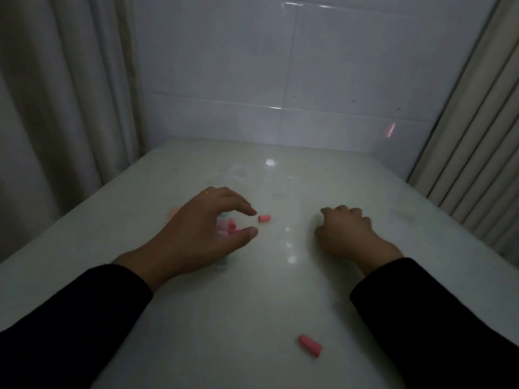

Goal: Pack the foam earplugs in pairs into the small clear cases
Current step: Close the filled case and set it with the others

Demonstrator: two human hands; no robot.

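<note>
Two pink foam earplugs (264, 218) lie loose; left hand (196, 234) spread, right hand (344, 231) curled, contents unseen

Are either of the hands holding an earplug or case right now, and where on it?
Left hand holds nothing; its thumb and forefinger are spread beside a pink earplug. Right hand is curled knuckles-up; whether it holds anything cannot be told.

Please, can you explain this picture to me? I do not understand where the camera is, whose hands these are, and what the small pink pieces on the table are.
The single picture comes from a camera worn on a person's head, looking down at a white table. The left hand reaches with spread thumb and finger toward a pink foam earplug, not yet touching it, above a small pile of earplugs. The right hand is curled; I cannot see whether it holds anything. Another pink earplug lies nearer.
</note>
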